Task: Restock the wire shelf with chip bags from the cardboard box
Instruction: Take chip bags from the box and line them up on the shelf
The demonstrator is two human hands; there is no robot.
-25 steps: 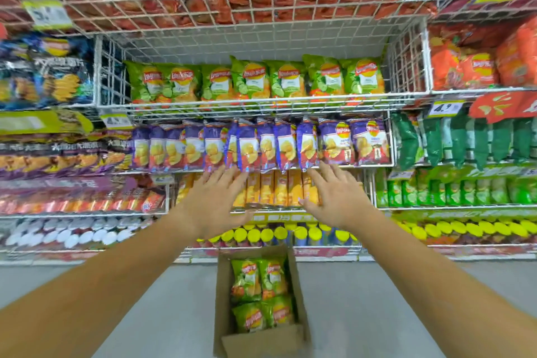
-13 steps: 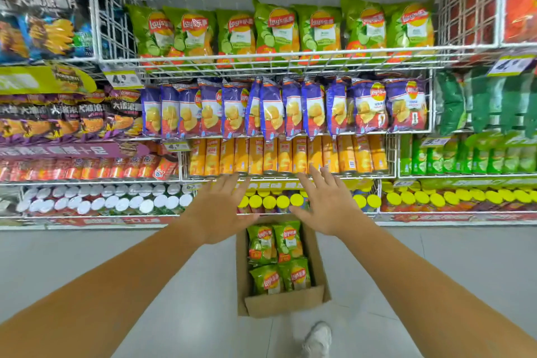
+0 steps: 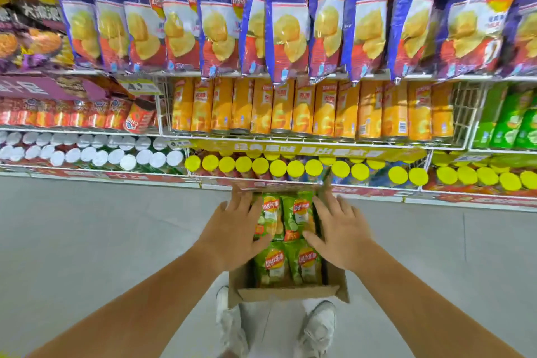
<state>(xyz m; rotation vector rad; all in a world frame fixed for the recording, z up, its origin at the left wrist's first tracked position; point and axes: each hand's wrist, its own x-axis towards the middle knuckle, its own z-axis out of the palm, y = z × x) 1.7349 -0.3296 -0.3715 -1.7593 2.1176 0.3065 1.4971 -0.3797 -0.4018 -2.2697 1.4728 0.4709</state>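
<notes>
My white sneakers (image 3: 318, 325) stand on the grey floor (image 3: 116, 227) right behind the open brown cardboard box (image 3: 287, 291), whose near flap folds toward me. Inside it I count four green chip bags (image 3: 271, 263) showing, two against the near wall and two against the far wall, so I judge the box is well stocked and most of the restocking lies ahead. My left hand (image 3: 232, 229) hovers over the box's left edge and my right hand (image 3: 340, 232) over its right edge, fingers spread and straight, gripping nothing. Whether my thumbs touch the far pair of bags I cannot tell. Neither hand carries a bag, so this round's pick-up is not yet made. Beyond the box's far edge the bottom shelf holds a row of yellow-lidded canisters (image 3: 277, 167), above them stand tall orange tubes (image 3: 302, 109), and higher up hang purple chip bags (image 3: 287, 23). The wire shelf meant for the green bags is out of view.
</notes>
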